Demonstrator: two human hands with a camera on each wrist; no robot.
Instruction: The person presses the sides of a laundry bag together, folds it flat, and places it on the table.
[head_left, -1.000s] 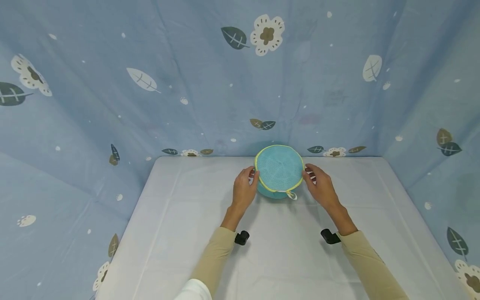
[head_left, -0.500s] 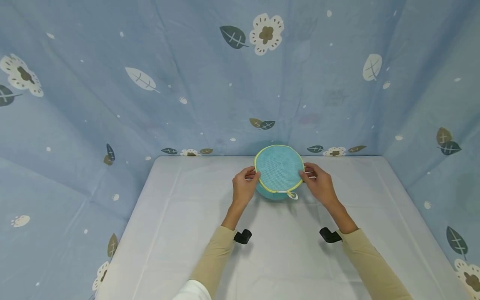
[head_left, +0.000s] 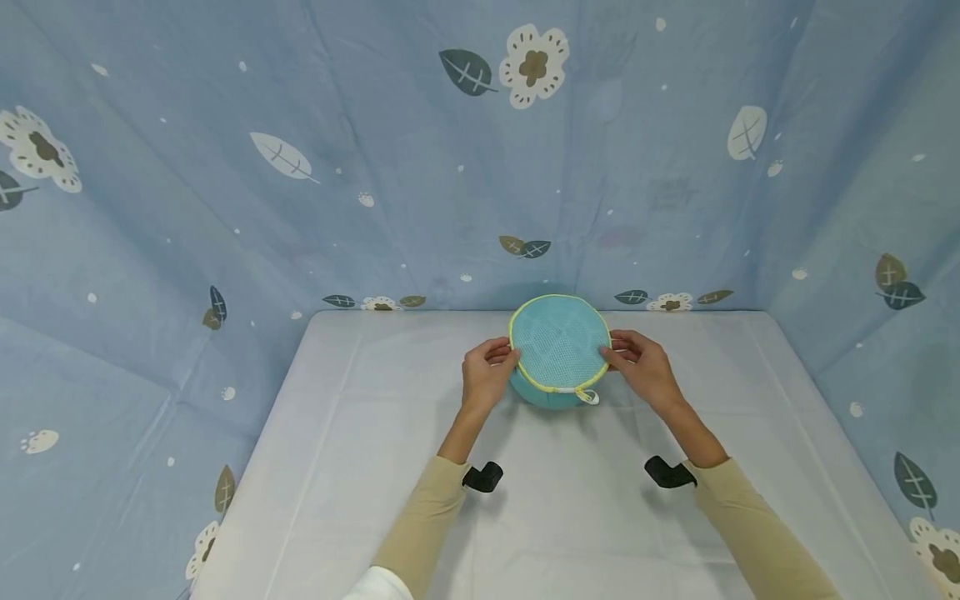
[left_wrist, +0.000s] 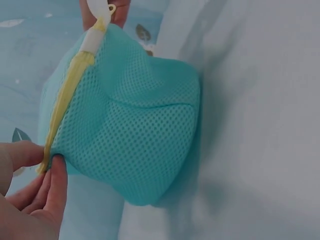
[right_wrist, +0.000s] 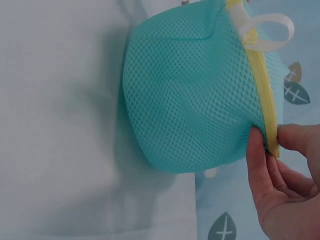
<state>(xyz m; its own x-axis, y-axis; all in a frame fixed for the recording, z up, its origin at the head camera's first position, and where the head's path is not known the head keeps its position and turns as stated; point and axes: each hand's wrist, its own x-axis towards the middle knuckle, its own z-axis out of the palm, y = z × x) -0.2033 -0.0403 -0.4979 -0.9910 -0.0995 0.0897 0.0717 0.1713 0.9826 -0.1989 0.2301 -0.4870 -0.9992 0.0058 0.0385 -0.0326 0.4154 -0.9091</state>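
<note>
A turquoise mesh laundry bag (head_left: 562,343) with a yellow zipper rim (right_wrist: 264,87) stands near the back edge of the white table. My left hand (head_left: 486,375) pinches the rim on its left side between thumb and fingers. On the opposite side my right hand (head_left: 643,367) pinches the same rim. The bag's mesh body (left_wrist: 140,130) hangs full and rounded below the rim, its bottom at the tabletop. A white loop (right_wrist: 274,31) sticks out from the zipper at the front. What lies inside the bag, if anything, cannot be made out.
Blue curtain (head_left: 465,150) with flowers and leaves rises behind and beside the table (head_left: 570,525). Black camera mounts (head_left: 483,477) show at both wrists, above the table surface.
The bag's top rim has come slightly toward me and lower in the head view, both hands moving along with it. Both hands keep pinching the rim.
</note>
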